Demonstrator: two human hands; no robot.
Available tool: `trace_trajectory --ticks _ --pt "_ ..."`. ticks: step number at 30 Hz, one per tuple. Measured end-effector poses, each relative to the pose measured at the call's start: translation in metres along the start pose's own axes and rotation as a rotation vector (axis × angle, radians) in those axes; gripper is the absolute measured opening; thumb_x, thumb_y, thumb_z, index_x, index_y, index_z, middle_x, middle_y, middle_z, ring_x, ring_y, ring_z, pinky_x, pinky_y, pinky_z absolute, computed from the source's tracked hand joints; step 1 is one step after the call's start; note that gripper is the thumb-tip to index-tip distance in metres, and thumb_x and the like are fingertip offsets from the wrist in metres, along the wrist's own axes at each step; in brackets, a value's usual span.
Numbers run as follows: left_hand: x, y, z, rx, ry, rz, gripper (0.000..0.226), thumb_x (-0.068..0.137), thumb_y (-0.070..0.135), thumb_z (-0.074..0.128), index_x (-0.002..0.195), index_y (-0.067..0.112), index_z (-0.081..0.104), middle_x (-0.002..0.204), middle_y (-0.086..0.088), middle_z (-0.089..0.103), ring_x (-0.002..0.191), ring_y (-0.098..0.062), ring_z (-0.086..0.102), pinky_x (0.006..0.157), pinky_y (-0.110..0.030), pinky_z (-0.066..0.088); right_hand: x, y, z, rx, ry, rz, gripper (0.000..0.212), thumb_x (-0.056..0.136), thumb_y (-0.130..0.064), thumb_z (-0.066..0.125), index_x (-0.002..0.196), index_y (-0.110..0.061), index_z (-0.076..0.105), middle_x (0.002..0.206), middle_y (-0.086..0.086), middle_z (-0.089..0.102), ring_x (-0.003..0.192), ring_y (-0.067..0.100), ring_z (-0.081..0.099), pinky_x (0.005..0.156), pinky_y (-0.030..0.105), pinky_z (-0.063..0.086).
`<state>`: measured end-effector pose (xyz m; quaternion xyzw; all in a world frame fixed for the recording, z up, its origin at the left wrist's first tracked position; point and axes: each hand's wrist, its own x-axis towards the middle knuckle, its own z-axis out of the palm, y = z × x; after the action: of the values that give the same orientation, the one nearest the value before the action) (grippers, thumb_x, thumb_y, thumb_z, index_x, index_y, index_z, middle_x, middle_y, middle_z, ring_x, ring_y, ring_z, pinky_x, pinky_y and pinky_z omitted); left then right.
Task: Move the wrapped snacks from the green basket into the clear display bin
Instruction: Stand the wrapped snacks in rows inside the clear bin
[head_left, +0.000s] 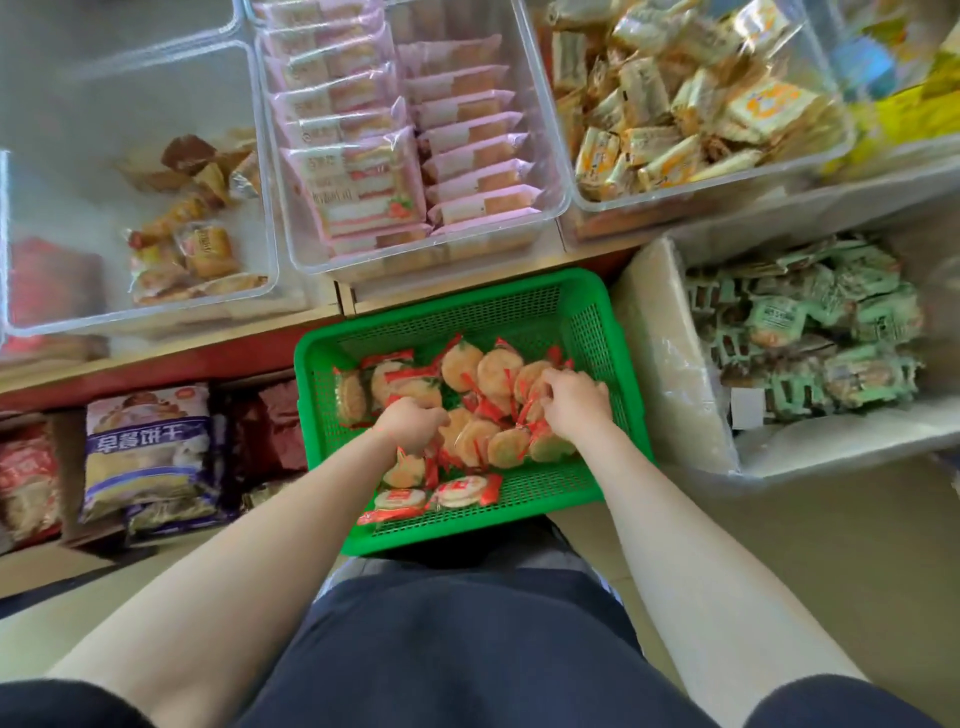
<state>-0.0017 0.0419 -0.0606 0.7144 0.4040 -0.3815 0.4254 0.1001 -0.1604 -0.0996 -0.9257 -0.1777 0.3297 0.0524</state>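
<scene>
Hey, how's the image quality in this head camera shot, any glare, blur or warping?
Head view: wide-angle warping bows the clear plastic display bins outward; soft glare whitens the clear plastic liner at right; the green mesh plastic basket is fairly sharp, the edges softer; lighting even, shadows faint.

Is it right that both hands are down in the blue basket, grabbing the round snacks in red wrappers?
Not quite: the basket is green, not blue. The head view shows it. The left hand and right hand are both down in it, on the round snacks in red wrappers.
</scene>
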Motion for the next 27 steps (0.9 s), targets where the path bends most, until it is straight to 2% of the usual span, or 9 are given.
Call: trace_trajectory --ticks 5,10,12,14,16,18,21,23,27 --pt "-0.004 0.007 0.014 -0.047 -0.021 -0.022 0.026 0.095 0.021 0.051 0.11 0.004 0.064 0.079 -0.005 0.07 0.061 -0.02 0.064 0.052 -0.027 0.051 -0.001 0.017 0.0 0.021 -0.11 0.016 0.05 0.093 -0.017 0.055 0.14 -0.02 0.039 0.133 0.008 0.056 0.123 0.032 0.05 0.103 0.047 0.037" --pt "-0.012 0.004 0.012 -0.019 -0.002 -0.017 0.026 0.093 0.02 0.051 0.11 0.005 0.064 0.081 -0.006 0.071 0.063 -0.021 0.065 0.052 -0.025 0.05 0.002 0.02 0.003 -0.083 -0.201 0.028 0.039 0.094 -0.033 0.056 0.132 -0.025 0.056 0.143 0.009 0.047 0.131 0.032 0.04 0.107 0.047 0.031" --pt "-0.011 0.001 0.008 -0.04 0.027 -0.037 0.026 0.093 0.021 0.052 0.109 0.005 0.064 0.079 -0.004 0.07 0.064 -0.021 0.066 0.053 -0.026 0.05 0.002 0.016 -0.004 0.1 -0.126 0.016 0.042 0.091 -0.04 0.059 0.131 -0.024 0.058 0.14 0.008 0.05 0.129 0.032 0.043 0.105 0.045 0.034" --pt "-0.012 0.001 0.007 -0.093 0.043 -0.04 0.029 0.092 0.025 0.056 0.113 0.005 0.062 0.084 -0.004 0.069 0.069 -0.02 0.066 0.057 -0.028 0.052 0.0 0.01 -0.018 0.486 -0.112 0.018 0.051 0.089 -0.037 0.065 0.135 -0.018 0.057 0.136 0.007 0.055 0.125 0.03 0.05 0.101 0.038 0.039" --pt "-0.011 0.002 0.009 -0.247 0.007 -0.013 0.043 0.087 0.039 0.067 0.12 0.014 0.056 0.101 -0.003 0.066 0.085 -0.019 0.065 0.07 -0.033 0.054 -0.003 0.002 -0.03 0.843 -0.21 -0.009 0.055 0.087 -0.032 0.072 0.136 -0.012 0.057 0.13 0.003 0.061 0.121 0.024 0.057 0.101 0.034 0.044" --pt "-0.013 0.005 0.013 -0.419 -0.097 0.022 0.062 0.075 0.052 0.076 0.126 0.026 0.05 0.117 0.001 0.062 0.103 -0.018 0.062 0.079 -0.034 0.052 -0.009 -0.009 -0.035 0.995 -0.346 -0.084 0.052 0.086 -0.03 0.073 0.132 -0.011 0.061 0.125 0.002 0.066 0.116 0.019 0.061 0.103 0.037 0.047" --pt "-0.01 0.009 0.022 -0.575 -0.04 0.073 0.033 0.083 0.032 0.075 0.109 0.016 0.062 0.112 -0.008 0.066 0.096 -0.019 0.063 0.074 -0.032 0.052 -0.012 -0.025 -0.034 0.85 -0.463 -0.147 0.052 0.089 -0.018 0.067 0.138 -0.009 0.053 0.13 0.005 0.061 0.115 0.02 0.059 0.098 0.032 0.048" --pt "-0.006 0.008 0.021 -0.621 0.069 0.034 0.024 0.086 0.02 0.073 0.105 0.009 0.063 0.106 -0.013 0.067 0.086 -0.02 0.065 0.067 -0.031 0.057 -0.011 -0.025 -0.025 0.732 -0.407 -0.115 0.048 0.087 -0.007 0.059 0.135 -0.01 0.055 0.129 0.008 0.06 0.111 0.023 0.058 0.089 0.028 0.048" --pt "0.002 -0.008 0.012 -0.595 0.075 -0.047 0.054 0.08 0.02 0.078 0.126 0.004 0.055 0.118 -0.015 0.067 0.091 -0.023 0.066 0.07 -0.036 0.058 -0.013 -0.007 0.001 0.237 -0.322 0.0 0.023 0.09 -0.013 0.056 0.107 -0.023 0.066 0.115 0.003 0.066 0.103 0.027 0.06 0.089 0.036 0.048"
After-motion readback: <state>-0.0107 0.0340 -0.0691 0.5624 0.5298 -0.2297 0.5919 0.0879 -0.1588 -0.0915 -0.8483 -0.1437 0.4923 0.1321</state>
